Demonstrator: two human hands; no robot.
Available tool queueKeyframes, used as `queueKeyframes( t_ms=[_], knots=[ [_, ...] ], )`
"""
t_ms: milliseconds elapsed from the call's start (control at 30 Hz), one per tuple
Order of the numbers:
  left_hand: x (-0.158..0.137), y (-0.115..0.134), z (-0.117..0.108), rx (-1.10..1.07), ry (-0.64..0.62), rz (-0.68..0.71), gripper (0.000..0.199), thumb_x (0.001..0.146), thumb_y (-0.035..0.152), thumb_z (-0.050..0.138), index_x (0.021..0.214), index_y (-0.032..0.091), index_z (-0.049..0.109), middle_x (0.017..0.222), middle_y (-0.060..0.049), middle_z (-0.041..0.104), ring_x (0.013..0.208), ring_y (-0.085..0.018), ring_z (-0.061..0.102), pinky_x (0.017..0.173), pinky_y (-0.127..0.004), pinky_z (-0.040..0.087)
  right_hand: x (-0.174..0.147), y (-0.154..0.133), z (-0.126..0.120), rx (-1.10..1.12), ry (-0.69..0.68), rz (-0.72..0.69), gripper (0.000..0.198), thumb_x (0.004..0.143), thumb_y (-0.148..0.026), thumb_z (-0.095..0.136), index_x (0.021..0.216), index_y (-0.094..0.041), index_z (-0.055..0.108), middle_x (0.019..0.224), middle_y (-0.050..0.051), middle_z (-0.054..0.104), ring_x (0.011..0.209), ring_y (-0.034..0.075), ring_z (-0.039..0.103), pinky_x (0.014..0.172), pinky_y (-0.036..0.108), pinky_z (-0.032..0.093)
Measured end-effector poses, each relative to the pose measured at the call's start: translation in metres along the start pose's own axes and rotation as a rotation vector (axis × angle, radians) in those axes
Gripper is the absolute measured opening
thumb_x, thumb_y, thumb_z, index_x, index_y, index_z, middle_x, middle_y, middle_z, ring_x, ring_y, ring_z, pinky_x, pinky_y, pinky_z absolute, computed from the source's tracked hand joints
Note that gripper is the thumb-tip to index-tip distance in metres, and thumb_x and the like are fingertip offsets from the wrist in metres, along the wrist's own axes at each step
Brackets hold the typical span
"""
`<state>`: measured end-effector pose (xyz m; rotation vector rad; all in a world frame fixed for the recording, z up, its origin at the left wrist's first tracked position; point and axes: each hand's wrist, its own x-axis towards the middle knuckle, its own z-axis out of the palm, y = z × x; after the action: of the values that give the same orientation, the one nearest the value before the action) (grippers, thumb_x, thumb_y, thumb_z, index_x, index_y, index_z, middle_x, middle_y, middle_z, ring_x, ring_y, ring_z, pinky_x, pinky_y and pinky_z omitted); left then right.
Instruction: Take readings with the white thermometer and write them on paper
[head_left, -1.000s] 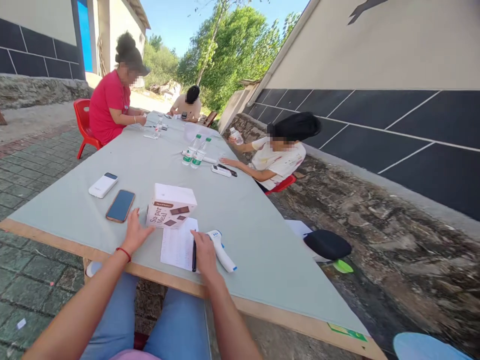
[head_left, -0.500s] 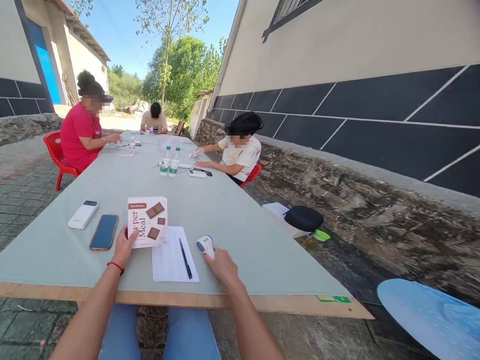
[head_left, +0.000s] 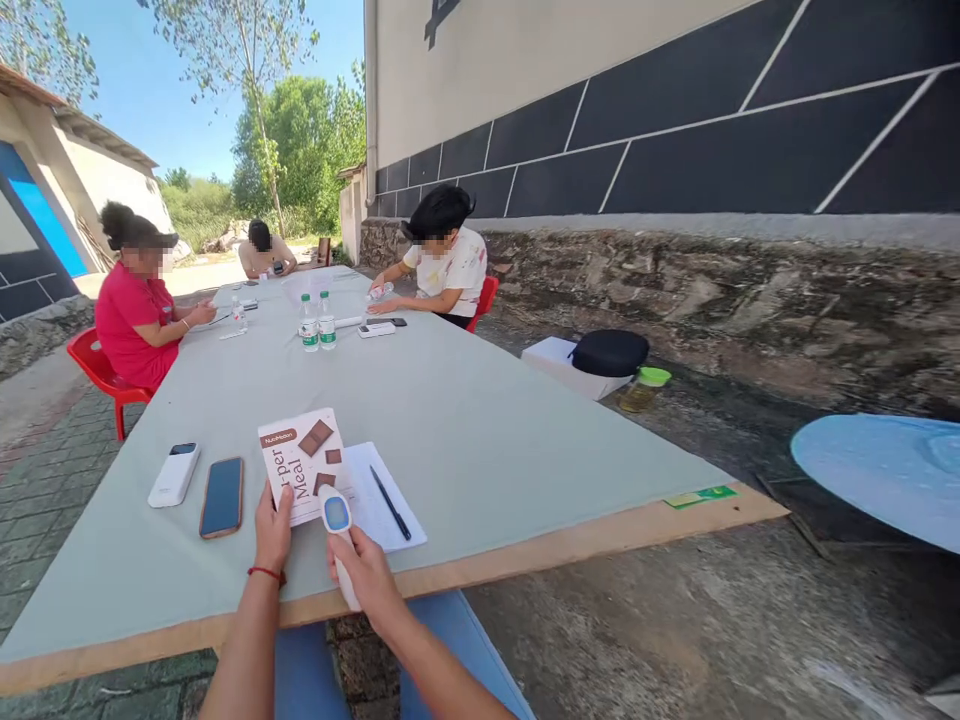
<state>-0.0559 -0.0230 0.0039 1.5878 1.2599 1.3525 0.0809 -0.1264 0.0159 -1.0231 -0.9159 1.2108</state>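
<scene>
The left hand [head_left: 273, 528] clasps the NutriMotion box [head_left: 298, 455] — and at the box's lower right corner, the right hand [head_left: 367, 576] is wrapped around an infrared thermometer [head_left: 337, 513].

Clear daylight lit the scene, brightest at upper left, where the sky [head_left: 172, 100] shone blue and a strip of ground [head_left: 202, 265] washed out nearly white. The table [head_left: 487, 430] lay in soft, even shade — no hard shadows crossed its top — and the wall [head_left: 525, 70] at upper right was shaded too. Wide-angle distortion stretched the pale-blue round object [head_left: 885, 475] at the right edge. Large print on the box [head_left: 281, 455] stayed legible; writing on the paper [head_left: 367, 500] was too faint to read. Pixel blocks masked parts of the seated people [head_left: 135, 310].
</scene>
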Motion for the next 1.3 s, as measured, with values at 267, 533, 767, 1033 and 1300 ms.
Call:
queueKeyframes(
  t_ms=[267,533,767,1033,1300],
  knots=[
    [0.003,0.0,-0.001,-0.052,-0.045,-0.038,0.057,0.081,0.064,0.058,0.111,0.015,0.064,0.117,-0.013,0.068,0.112,-0.03,0.061,0.093,-0.04,0.049,0.009,-0.006,0.002,0.088,0.032,0.144,0.036,0.07,-0.055,0.062,0.063,-0.021,0.05,0.05,-0.005,0.051,0.043,0.01,0.045,0.046,0.023,0.035],
    [0.004,0.003,-0.001,-0.018,-0.068,-0.031,0.061,0.083,0.063,0.055,0.119,0.014,0.062,0.119,-0.013,0.067,0.111,-0.029,0.061,0.093,-0.04,0.048,0.008,-0.005,0.004,-0.015,0.075,0.118,0.03,0.073,-0.049,0.059,0.064,-0.021,0.053,0.051,-0.004,0.053,0.047,0.011,0.048,0.049,0.024,0.036],
    [0.005,0.003,0.0,0.003,-0.052,-0.029,0.061,0.082,0.064,0.055,0.116,0.013,0.063,0.116,-0.013,0.068,0.108,-0.029,0.062,0.092,-0.04,0.048,0.007,-0.012,0.003,-0.025,0.058,0.12,0.028,0.073,-0.047,0.058,0.065,-0.021,0.052,0.051,-0.005,0.053,0.047,0.011,0.047,0.05,0.024,0.036],
    [0.003,0.006,0.001,-0.016,-0.06,-0.017,0.059,0.084,0.061,0.055,0.118,0.013,0.062,0.116,-0.013,0.068,0.106,-0.028,0.062,0.09,-0.039,0.049,0.005,-0.022,0.002,-0.039,0.044,0.17,0.028,0.071,-0.047,0.059,0.063,-0.021,0.051,0.05,-0.004,0.052,0.048,0.012,0.046,0.053,0.025,0.037],
    [0.001,0.003,0.001,-0.022,-0.045,-0.006,0.056,0.085,0.058,0.056,0.12,0.014,0.06,0.121,-0.013,0.067,0.11,-0.028,0.062,0.094,-0.039,0.048,-0.029,-0.09,-0.002,-0.001,-0.078,0.046,0.023,0.075,-0.042,0.061,0.078,-0.02,0.055,0.061,-0.004,0.053,0.059,0.012,0.045,0.057,0.025,0.037]
  ],
)
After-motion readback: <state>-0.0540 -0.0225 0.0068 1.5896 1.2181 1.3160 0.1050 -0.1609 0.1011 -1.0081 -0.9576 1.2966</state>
